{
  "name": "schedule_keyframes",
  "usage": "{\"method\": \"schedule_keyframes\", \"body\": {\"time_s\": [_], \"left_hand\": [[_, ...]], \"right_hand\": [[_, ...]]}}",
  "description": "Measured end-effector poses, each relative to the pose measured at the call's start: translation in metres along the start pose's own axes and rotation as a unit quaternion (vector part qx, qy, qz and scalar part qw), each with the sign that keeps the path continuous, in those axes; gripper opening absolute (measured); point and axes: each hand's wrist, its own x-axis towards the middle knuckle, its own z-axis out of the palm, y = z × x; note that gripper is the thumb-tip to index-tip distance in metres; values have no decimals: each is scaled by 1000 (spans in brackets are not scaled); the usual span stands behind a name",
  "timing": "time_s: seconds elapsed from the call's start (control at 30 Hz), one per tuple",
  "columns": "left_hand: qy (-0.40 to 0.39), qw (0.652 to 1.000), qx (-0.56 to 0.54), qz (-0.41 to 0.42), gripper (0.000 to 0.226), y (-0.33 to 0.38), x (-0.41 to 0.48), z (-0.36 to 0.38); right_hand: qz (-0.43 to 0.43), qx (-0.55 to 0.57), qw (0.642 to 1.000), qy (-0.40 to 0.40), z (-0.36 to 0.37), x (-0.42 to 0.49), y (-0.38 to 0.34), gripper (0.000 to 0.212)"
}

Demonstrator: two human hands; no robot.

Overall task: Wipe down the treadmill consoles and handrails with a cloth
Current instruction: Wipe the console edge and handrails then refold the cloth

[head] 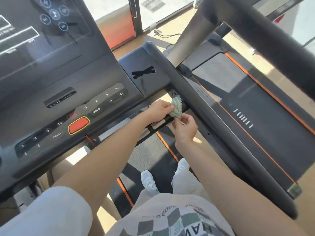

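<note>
Left fingers (167, 107) are together, curled onto the left edge of the cloth (176, 108), gripping it. Right fingers (181, 118): thumb and forefinger pinch the cloth's lower edge, the rest loosely curled behind. Both hands are on the same cloth, just right of frame centre. Left hand (158, 110) comes in from lower left, right hand (185, 128) from lower right, just below the left. Hands are close; contact between them, cannot tell.

Cloth: small, pale green, ridged texture, bunched up. It sits over the right end of the short grip bar (157, 126), where the bar meets the handrail (213, 126). Whether it touches the handrail itself I cannot tell, since hands and folds block it.

Handrail: dark padded tube, diagonal from upper centre to lower right. Console (68, 79) fills the left half, tilted in frame. Red stop button (78, 125) with yellow rim sits left of centre, with number keys plus MODE and PROG around it. Screen (42, 28) upper left, lit, showing icons.

Below the hands: belt (148, 155) with an orange edge stripe, white shoes (150, 182) on it. Second treadmill (255, 103) lies right of the handrail, a dark deck with orange stripes. Wood floor (179, 19) and a cable (167, 34) at upper centre.
</note>
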Motion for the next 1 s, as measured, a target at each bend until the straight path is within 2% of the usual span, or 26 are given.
{"method": "schedule_keyframes", "body": {"time_s": [0.13, 0.27, 0.4, 0.5, 0.6, 0.67, 0.77, 0.87, 0.93, 1.0], "left_hand": [[38, 991, 132, -8, 45, -17, -30, -9], [81, 972, 220, -9, 44, -55, -80, -14], [126, 960, 250, -17, 29, -85, -126, -12], [177, 955, 237, -23, 22, -105, -154, -11], [239, 951, 193, -35, 17, -115, -176, -10], [281, 945, 159, -47, 9, -116, -184, -8], [310, 949, 39, -50, 27, -112, -188, 1], [237, 964, -122, -6, 34, -106, -177, 23], [163, 963, -211, 31, 26, -97, -166, 39], [125, 958, -253, 42, 16, -84, -151, 54]], "right_hand": [[-31, -85, 993, -73, -6, -18, 5, 14], [-79, -178, 965, -175, -8, -42, 15, 11], [-89, -221, 932, -272, 0, -70, 26, 12], [-120, -260, 907, -308, 8, -91, 32, 22], [-152, -291, 887, -326, 14, -105, 34, 19], [-157, -289, 885, -328, 15, -109, 29, 22], [-178, -274, 894, -307, 5, -108, 16, 24], [-228, -271, 904, -239, -20, -96, -2, 20], [-257, -282, 900, -211, -43, -84, -14, 20], [-278, -285, 898, -189, -67, -74, -26, 21]]}}
